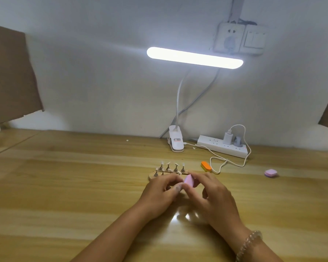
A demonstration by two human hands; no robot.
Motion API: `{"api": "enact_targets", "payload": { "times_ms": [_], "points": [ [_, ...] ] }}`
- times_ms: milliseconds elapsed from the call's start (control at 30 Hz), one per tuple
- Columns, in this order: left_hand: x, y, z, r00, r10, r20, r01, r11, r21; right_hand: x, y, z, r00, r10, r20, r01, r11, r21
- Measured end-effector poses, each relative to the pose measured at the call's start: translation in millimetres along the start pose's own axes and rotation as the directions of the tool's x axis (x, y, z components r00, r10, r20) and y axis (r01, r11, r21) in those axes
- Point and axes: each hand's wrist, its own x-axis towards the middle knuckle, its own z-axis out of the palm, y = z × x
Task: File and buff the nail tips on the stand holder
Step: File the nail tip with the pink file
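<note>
Fingers (192, 187) of the right hand (216, 193) pinch a pink buffer block (188, 180), which sits slanted with its long axis running from near left up to far right. The left hand (159, 190) has its fingers curled up against the block's near-left edge; whether they grip anything cannot be told. Just beyond the knuckles, the stand holder (152, 175) stretches left to right on the wooden table (64, 186), its nail tips (168, 163) upright on metal posts. An orange buffer (206, 166) lies to the right and a lilac block (270, 173) farther right. A lit clip lamp (194, 57) and a power strip (222, 146) stand by the white wall.
</note>
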Motion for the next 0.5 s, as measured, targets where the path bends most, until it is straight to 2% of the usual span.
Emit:
{"api": "enact_targets", "payload": {
  "times_ms": [67,167,233,300,367,433,500],
  "points": [
    [0.4,-0.4,-1.1,1.000,-0.005,0.003,0.005,1.000,-0.007,-1.9,-5.0,0.9,0.999,-0.032,0.032,0.031,0.999,0.030],
    [1.8,-1.1,-0.3,1.000,0.000,-0.006,0.000,1.000,0.016,2.3,-1.0,-0.6,0.999,0.050,-0.012,-0.049,0.998,0.031],
    [2.4,-1.7,0.3,1.000,0.004,-0.001,-0.004,1.000,0.006,1.3,-0.5,-0.6,1.000,0.020,-0.006,-0.020,0.999,0.038],
    [2.1,-2.0,-0.4,1.000,0.004,0.004,-0.004,1.000,0.000,-0.9,-3.2,0.1,0.999,-0.016,0.030,0.013,0.995,0.101],
    [2.0,-3.5,-0.9,1.000,0.003,-0.003,-0.003,1.000,0.019,1.7,-0.7,0.2,0.999,0.034,-0.002,-0.033,0.989,0.146],
    [1.8,-4.4,-0.4,1.000,0.004,-0.002,-0.004,0.999,0.045,2.8,1.1,-0.4,0.998,0.058,-0.021,-0.054,0.990,0.133],
    [1.4,-3.9,0.2,1.000,0.005,0.012,-0.005,0.997,0.073,0.4,-1.6,1.1,1.000,0.002,0.013,-0.003,0.995,0.096]
  ]
}}
